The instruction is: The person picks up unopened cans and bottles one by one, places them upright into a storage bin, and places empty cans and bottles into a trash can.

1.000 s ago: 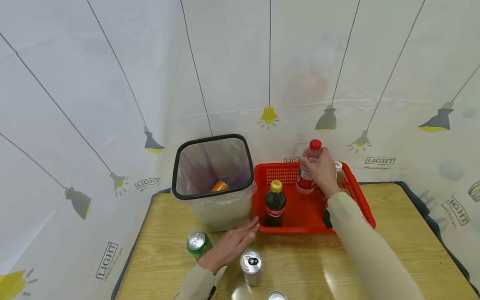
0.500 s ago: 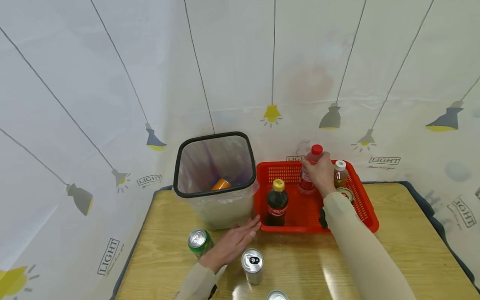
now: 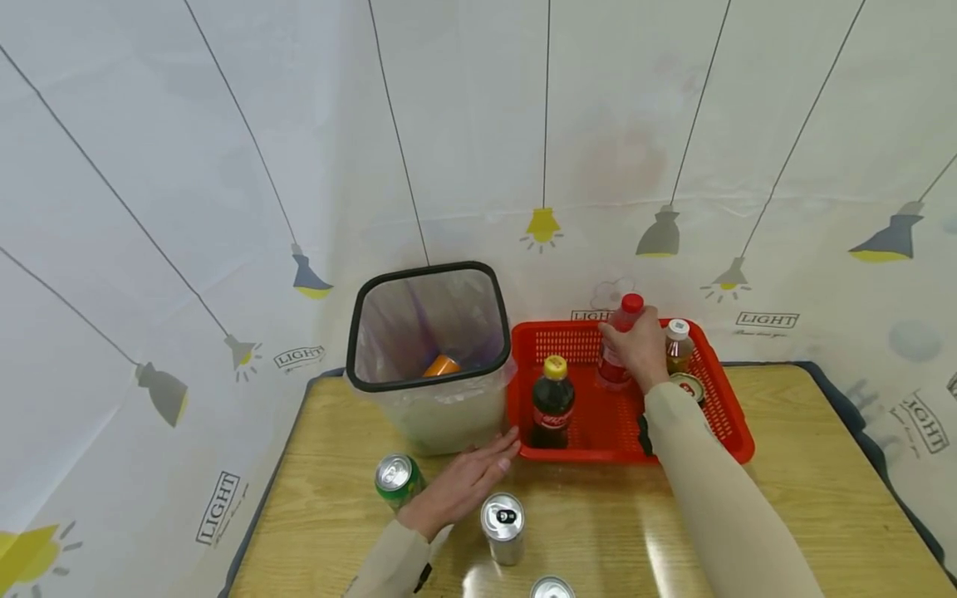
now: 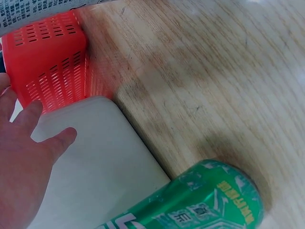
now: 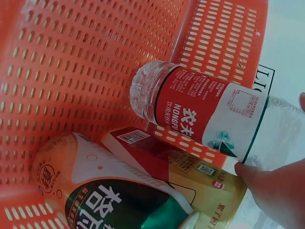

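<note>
My right hand (image 3: 638, 345) grips a clear water bottle (image 5: 209, 114) with a red label and red cap by its upper part. The bottle stands at the back of a red plastic basket (image 3: 598, 455). In the right wrist view, thumb and fingers are round its clear upper body. Close by lie a bottle with a yellow-red label (image 5: 181, 167) and a green-and-orange can (image 5: 128, 205). My left hand (image 3: 463, 486) has its fingers straight, tips right at the basket's front left corner. A green can (image 3: 396, 477) stands left of it, a silver can (image 3: 503, 536) right.
A dark cola bottle (image 3: 552, 407) with a yellow cap stands at the basket's left. Left of the basket is a lined bin (image 3: 441, 428) with a black rim and an orange item (image 3: 441, 366) inside. Another can (image 3: 552, 588) shows at the near edge.
My right hand has lowered the water bottle a little into the basket. The white-capped bottle and the can beside that hand show more fully. My left hand has stayed in place.
</note>
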Available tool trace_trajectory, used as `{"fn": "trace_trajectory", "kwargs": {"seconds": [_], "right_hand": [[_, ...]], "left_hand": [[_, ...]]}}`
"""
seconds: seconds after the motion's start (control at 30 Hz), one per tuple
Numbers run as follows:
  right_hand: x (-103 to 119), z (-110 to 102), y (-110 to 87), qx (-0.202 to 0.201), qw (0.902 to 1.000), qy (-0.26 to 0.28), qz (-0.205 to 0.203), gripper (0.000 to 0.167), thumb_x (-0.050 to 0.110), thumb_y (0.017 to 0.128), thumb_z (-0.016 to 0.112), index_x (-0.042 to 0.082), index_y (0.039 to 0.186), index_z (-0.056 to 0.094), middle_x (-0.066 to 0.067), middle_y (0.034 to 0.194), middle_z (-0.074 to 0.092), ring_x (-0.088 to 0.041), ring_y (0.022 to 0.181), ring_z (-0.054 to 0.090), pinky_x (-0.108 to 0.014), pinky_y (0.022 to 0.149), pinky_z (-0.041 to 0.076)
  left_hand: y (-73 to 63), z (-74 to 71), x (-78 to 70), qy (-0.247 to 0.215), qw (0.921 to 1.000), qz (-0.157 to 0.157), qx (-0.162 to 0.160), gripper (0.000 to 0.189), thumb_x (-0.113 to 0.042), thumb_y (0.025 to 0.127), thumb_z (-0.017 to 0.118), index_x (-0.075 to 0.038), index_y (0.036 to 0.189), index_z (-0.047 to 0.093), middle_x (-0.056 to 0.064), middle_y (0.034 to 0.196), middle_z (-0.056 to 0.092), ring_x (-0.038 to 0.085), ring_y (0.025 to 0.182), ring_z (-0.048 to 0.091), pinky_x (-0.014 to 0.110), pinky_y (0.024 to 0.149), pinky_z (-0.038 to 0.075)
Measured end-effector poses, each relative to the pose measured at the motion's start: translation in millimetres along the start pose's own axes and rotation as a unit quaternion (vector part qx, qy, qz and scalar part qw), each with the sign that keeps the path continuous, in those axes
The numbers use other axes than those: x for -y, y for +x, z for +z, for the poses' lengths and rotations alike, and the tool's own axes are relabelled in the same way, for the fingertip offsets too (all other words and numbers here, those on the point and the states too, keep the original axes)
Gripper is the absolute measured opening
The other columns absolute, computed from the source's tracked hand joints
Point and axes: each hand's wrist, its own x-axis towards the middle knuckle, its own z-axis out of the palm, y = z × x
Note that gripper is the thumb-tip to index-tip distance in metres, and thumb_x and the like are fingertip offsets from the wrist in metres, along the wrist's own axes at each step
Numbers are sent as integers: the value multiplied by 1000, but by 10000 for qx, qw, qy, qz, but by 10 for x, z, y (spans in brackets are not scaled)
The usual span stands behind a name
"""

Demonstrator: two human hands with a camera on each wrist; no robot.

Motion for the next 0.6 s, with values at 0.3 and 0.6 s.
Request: {"fn": "trace_trajectory", "kwargs": {"seconds": [0.3, 0.6], "right_hand": [[16, -34, -33, -87, 9996, 131, -224, 93, 39, 98, 71, 4, 163, 15, -27, 155, 39, -44, 137, 46, -60, 112, 41], [211, -200, -153, -289, 9964, 6, -792, 93, 43, 99, 67, 5, 165, 14, -20, 166, 30, -41, 143, 42, -58, 111, 43]], "left_hand": [[0, -1, 1, 4, 10000, 3, -8, 51, -34, 114, 32, -8, 156, 45, -1, 168, 28, 30, 153, 31, 64, 120, 25], [-1, -3, -3, 24, 10000, 9, -7, 52, -37, 114, 31, -9, 157, 45, -2, 168, 28, 28, 153, 30, 64, 119, 26]]}}
